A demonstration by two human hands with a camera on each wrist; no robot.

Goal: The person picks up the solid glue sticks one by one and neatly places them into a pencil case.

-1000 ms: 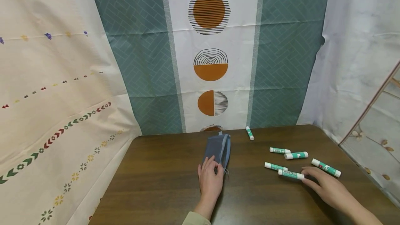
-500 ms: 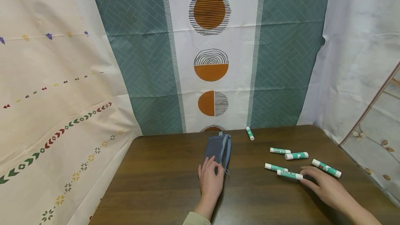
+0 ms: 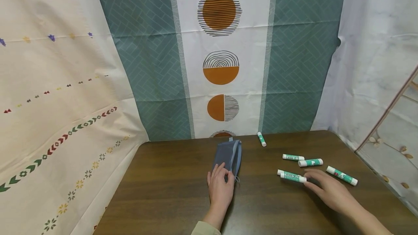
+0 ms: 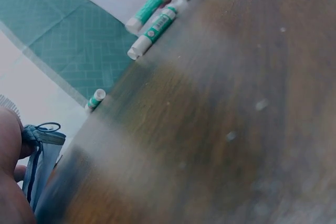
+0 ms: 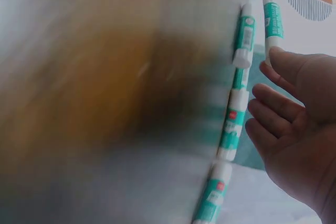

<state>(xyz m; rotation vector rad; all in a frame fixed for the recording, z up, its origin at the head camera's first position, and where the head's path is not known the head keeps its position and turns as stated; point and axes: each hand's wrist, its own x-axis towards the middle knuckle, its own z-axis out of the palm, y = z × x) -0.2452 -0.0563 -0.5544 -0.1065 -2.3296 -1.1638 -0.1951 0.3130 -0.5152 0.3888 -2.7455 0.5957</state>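
My left hand [image 3: 220,189] pinches the near end of a blue-grey zipper pouch [image 3: 224,152], whose zipped side gapes. In the left wrist view, the pouch's cord loop [image 4: 48,127] sticks out beside the fingers. At the right, my right hand [image 3: 330,190] pinches the end of a green-and-white glue stick [image 3: 292,176] between thumb and index finger. The right wrist view has this glue stick [image 5: 273,18] raised off the table, the other fingers loosely spread. Behind it in the head view, another glue stick [image 3: 279,172] is mostly hidden.
Two glue sticks lie close together, one [image 3: 293,157] behind the other [image 3: 310,162]. Another glue stick [image 3: 341,175] lies right of them, and one [image 3: 262,139] is near the back edge of the brown table [image 3: 163,177]. Patterned cloths [image 3: 294,64] hang around the table.
My right hand has moved left and slightly away from me with the glue stick, which now covers most of the one behind it. My left hand and the pouch have not moved.
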